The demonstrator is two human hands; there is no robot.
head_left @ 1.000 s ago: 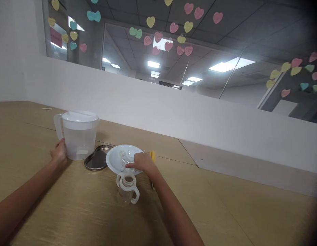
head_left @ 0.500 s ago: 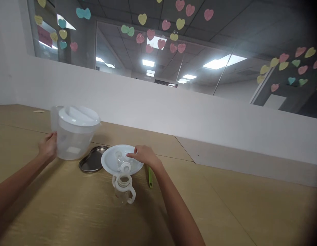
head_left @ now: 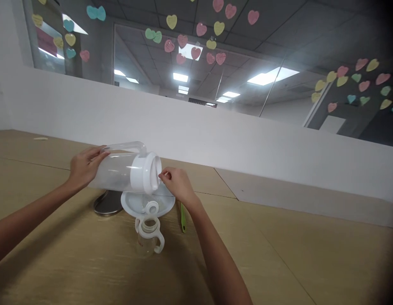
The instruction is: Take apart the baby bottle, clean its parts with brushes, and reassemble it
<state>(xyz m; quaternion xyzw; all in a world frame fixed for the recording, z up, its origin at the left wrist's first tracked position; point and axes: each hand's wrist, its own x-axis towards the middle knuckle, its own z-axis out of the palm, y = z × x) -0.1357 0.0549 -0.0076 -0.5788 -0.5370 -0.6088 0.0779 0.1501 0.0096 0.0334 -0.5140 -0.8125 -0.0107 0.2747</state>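
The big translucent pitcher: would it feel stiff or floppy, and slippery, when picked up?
The pitcher is probably fairly stiff, as its walls show no sagging while tilted in the left hand. Its smooth-looking surface may be slippery, though the handle should help. Its rounded side might roll if laid down.

I'm looking down on a broad tan desk (head_left: pixel 263 262), its smooth top crossed by thin dark seams. At my left of centre I see a dark metal tray (head_left: pixel 107 204), partly hidden from above. Just right of it sits a shallow white dish (head_left: pixel 132 208); I can't tell whether their rims touch. In front of the dish a clear bottle (head_left: pixel 148 237) with white handles stands upright, its mouth open. Beside the dish, on the right, I make out a green handle (head_left: pixel 183 220). A small pale scrap (head_left: pixel 40 138) lies far left.
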